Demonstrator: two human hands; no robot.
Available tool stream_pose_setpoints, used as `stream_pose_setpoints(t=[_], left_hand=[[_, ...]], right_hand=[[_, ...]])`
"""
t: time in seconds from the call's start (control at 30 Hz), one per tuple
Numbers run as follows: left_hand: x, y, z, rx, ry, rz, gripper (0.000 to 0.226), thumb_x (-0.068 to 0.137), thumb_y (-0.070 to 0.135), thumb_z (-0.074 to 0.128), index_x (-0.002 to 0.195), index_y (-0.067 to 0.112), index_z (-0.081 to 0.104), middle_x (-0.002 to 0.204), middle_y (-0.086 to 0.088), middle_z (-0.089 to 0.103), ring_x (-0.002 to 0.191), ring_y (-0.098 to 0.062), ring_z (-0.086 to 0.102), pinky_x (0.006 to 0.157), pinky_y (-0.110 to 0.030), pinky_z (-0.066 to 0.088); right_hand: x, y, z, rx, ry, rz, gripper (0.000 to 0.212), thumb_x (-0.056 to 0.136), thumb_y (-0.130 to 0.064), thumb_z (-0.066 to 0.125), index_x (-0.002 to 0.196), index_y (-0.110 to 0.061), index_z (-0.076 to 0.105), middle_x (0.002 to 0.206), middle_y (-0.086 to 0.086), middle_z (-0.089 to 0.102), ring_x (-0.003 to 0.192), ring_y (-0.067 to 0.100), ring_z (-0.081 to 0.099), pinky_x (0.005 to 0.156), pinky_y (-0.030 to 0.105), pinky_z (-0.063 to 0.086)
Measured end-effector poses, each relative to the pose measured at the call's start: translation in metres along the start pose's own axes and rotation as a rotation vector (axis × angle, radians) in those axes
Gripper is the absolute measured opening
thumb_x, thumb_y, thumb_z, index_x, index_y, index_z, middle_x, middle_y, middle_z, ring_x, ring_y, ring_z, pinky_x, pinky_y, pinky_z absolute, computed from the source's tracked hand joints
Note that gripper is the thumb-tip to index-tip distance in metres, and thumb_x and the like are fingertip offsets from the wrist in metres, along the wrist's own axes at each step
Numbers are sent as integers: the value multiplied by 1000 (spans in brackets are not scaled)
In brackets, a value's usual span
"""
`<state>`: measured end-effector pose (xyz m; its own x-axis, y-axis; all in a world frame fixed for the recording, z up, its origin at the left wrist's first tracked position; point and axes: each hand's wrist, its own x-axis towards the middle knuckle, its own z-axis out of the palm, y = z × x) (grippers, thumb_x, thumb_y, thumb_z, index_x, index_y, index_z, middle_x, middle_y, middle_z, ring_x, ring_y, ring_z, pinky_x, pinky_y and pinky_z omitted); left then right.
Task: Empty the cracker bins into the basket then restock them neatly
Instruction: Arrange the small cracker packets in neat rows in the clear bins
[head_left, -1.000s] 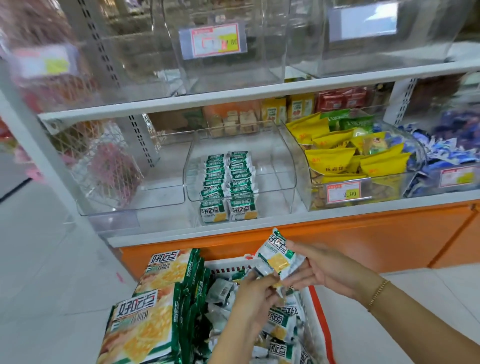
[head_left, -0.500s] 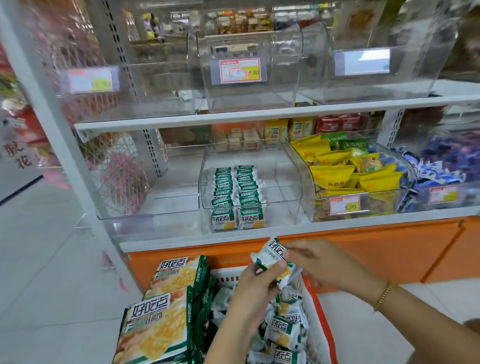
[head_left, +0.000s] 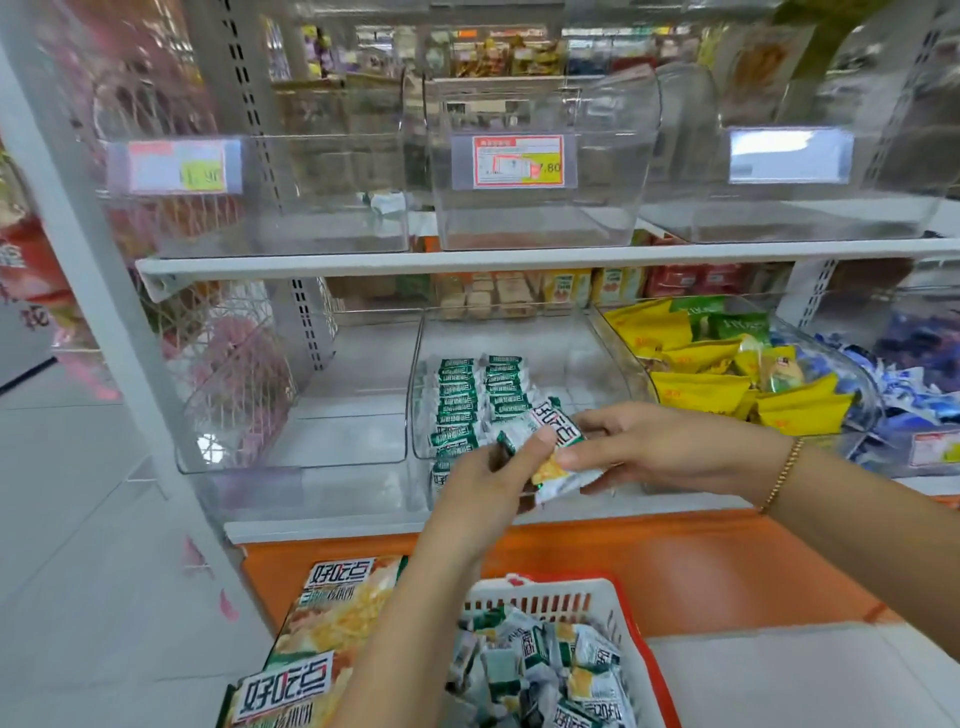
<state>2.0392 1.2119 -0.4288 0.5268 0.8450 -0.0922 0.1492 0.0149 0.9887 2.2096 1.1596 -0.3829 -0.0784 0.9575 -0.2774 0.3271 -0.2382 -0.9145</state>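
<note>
Change: a second ago both hands worked low, directly over the basket (head_left: 550, 590). They have now lifted a cracker packet (head_left: 557, 427) to the front lip of the middle lower bin (head_left: 587, 358). The emptying stage appears complete for this bin, and restocking is under way, one packet at a time.

Position: the packet is held in the air, just in front of the bin and well above the basket. It touches neither.

Grip:
- Left hand (head_left: 493, 483): the thumb lies on the printed face and the fingers curl beneath, pinching the near left part.
- Right hand (head_left: 670, 447): the fingers are nearly straight and pinch the right edge against the thumb.
- Whether a second packet lies behind the first cannot be told.

Orientation: the printed face is up. The logo end points away from the person, toward the bin, leaning slightly right. The long axis therefore runs roughly front to back, close to the line of the two rows (head_left: 467, 395) already standing in the bin.

Judgement: the packet must be tipped onto its edge to join the front of a row. Many loose packets remain in the basket, so most of the restocking is outstanding.
</note>
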Motion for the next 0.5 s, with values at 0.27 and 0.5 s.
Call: stream_pose_setpoints(t=[0.27,0.5], left_hand=[[73,21,-40,352,247,63,75,83,72,41,97,4,70,102,-12,70,98,-29,65,83,-30,46],[110,0,-77,699,494,205,34,93,27,56,122,8,62,100,-12,69,81,-28,63,61,-25,41]], right_hand=[[78,-9,-36,338,99,82,30,74,-21,72,100,-8,66,107,11,68,107,23,60,109,43,40],[166,-17,-81,-935,534,275,68,77,-25,75,130,-3,40,118,11,57,105,25,56,76,30,48]])
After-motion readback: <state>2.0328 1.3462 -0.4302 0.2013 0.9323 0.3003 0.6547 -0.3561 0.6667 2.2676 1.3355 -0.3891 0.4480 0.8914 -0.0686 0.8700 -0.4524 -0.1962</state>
